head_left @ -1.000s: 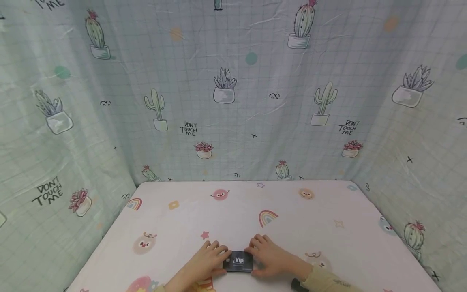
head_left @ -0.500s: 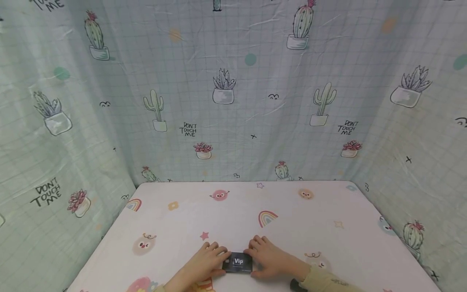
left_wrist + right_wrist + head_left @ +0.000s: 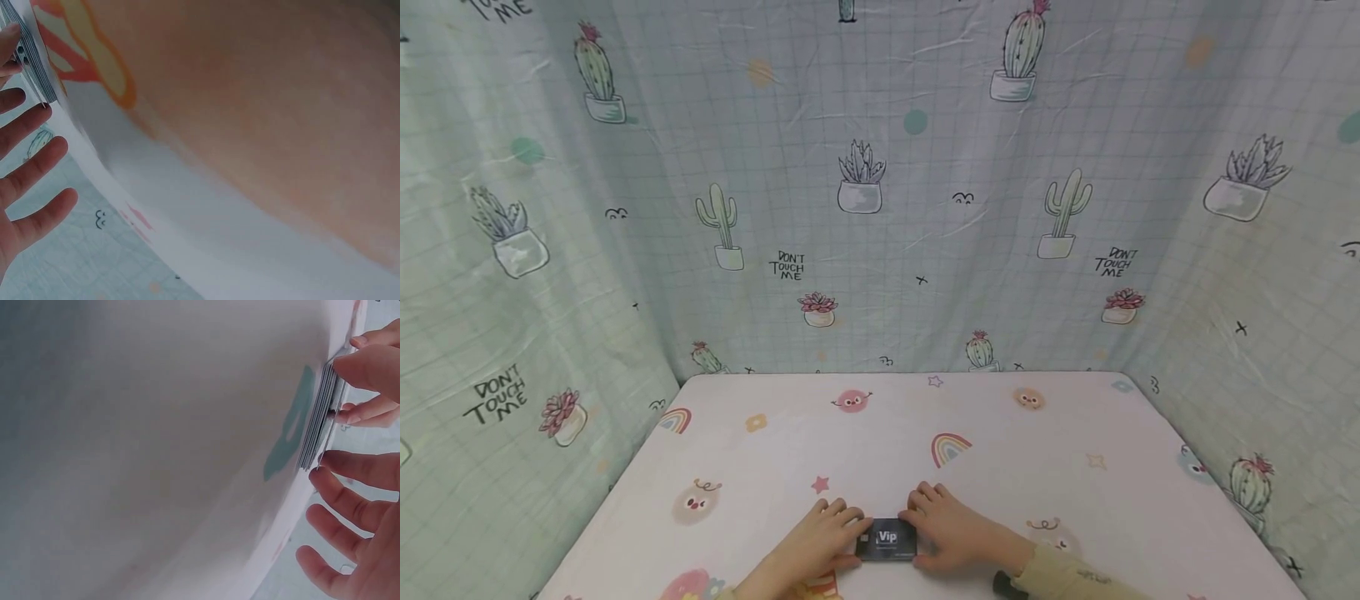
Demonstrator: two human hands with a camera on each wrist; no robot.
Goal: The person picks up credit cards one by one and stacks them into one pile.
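Observation:
A stack of cards lies flat on the table, its dark top card (image 3: 886,542) printed "Vip". In the right wrist view the cards' edges (image 3: 317,415) show, with the top card a little apart from those below. My left hand (image 3: 824,533) holds the card's left end, thumb at the near corner and index finger at the far one. At the right end, my right hand (image 3: 951,529) pinches the card the same way. The other fingers of both hands are spread past the far edge. In the left wrist view the stack (image 3: 34,59) is partly cut off.
The table (image 3: 760,467) has a pale cloth with printed rainbows, stars and faces. A patterned cactus curtain (image 3: 880,250) hangs behind it and along both sides. A small dark object (image 3: 1009,585) shows beneath the right sleeve (image 3: 1075,577).
Both hands and the card have shifted very slightly left in the head view. Their hold on the card looks the same.

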